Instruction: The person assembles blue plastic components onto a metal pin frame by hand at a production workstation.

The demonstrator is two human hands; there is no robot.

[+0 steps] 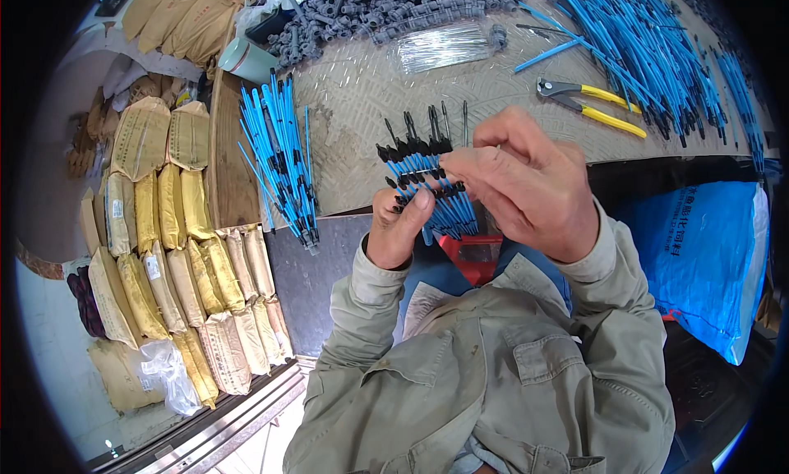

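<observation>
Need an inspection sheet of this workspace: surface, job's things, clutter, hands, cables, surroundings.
Surface: patterned table, bare toward the middle.
Job's things: bundle of black-tipped blue sticks in hand; loose stick bunch left; larger stick pile upper right; thin metal wires at the back.
Clutter: grey fittings heaped at the back, cup at the left, yellow-handled pliers on the right.
Hands: left hand grips the bundle; right hand is at its upper part, fingertip grip unclear.
Cables: nothing seen.
Surroundings: stacked packages left, blue bag right.
</observation>
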